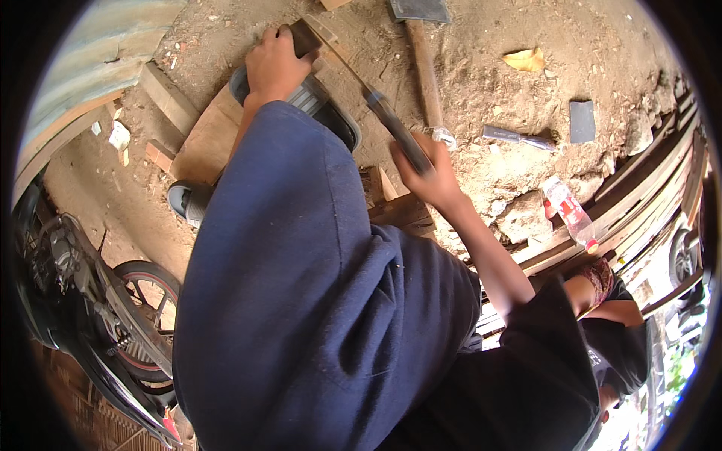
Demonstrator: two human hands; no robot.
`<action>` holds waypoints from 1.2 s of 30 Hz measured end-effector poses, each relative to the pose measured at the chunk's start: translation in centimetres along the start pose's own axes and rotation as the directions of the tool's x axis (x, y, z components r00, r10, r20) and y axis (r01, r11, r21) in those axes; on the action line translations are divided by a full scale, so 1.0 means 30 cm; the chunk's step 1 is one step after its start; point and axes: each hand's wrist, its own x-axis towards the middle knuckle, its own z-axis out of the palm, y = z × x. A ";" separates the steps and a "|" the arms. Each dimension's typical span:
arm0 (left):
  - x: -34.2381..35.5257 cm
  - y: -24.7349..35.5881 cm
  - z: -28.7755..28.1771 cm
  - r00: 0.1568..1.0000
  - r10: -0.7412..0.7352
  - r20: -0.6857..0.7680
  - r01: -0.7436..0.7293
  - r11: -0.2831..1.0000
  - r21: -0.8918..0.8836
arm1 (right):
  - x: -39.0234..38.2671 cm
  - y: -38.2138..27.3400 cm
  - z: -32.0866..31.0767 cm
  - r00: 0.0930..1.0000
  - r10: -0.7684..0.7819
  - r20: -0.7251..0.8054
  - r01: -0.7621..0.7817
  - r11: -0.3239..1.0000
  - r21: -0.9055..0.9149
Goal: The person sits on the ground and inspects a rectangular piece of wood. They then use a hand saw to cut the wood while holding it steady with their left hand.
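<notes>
My left hand (277, 66) is closed over a dark brown block (304, 39), probably wood, near the top of the view. My right hand (430, 174) grips the dark handle of a long, thin-bladed tool (389, 120), whose blade slants up toward the block. Blur and the edge-on angle hide whether that blade is a knife's or a saw's. Just beyond my right hand, a hammer-like tool with a wooden handle (423, 71) and flat metal head lies on the dirt. Below my left hand is a dark slipper (342, 124), partly hidden by my clothed leg.
Right of my right hand lie a chisel-like tool (519, 138), a dark flat rectangle (581, 122) and a plastic bottle (571, 213) by stacked wood strips (639, 199). A wooden board (204, 139) is at left, a motorcycle (113, 323) lower left. Another person (617, 338) is at lower right.
</notes>
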 end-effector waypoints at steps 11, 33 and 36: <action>0.001 0.010 0.006 1.000 0.007 -0.012 -0.007 1.000 0.010 | -0.112 -0.028 -0.068 0.997 0.037 0.063 -0.034 0.999 -0.037; -0.014 0.021 -0.033 0.973 -0.161 0.166 0.168 0.985 -0.029 | 0.090 -0.227 -0.015 0.976 0.211 0.054 -0.205 0.973 -0.101; 0.011 0.027 -0.015 0.983 -0.137 0.125 0.146 0.987 -0.070 | -0.125 -0.198 -0.104 0.997 0.080 0.021 -0.076 0.984 -0.163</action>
